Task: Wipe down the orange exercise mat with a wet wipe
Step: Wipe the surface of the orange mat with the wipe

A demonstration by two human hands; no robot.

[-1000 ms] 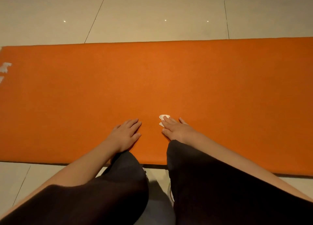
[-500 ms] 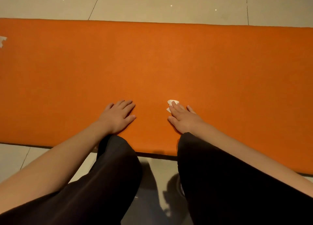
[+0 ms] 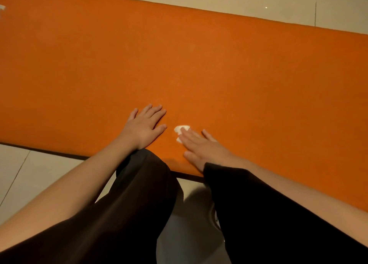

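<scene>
The orange exercise mat (image 3: 219, 68) lies flat on the floor and fills most of the view, running slantwise from upper left to lower right. My left hand (image 3: 144, 125) rests palm down on the mat near its front edge, fingers together, holding nothing. Close to its right, my right hand (image 3: 199, 147) lies flat on the mat and presses a small white wet wipe (image 3: 181, 129) under its fingertips. Most of the wipe is hidden beneath the fingers; only its front bits show.
Pale floor tiles (image 3: 258, 1) lie beyond the mat and in front of it (image 3: 39, 174). My two knees in dark trousers (image 3: 139, 204) sit at the mat's front edge. A white mark (image 3: 2, 7) shows at the mat's far left.
The camera has tilted, so the mat now runs slantwise. My two hands have come closer together; the right hand with the wipe sits nearer the left hand.
</scene>
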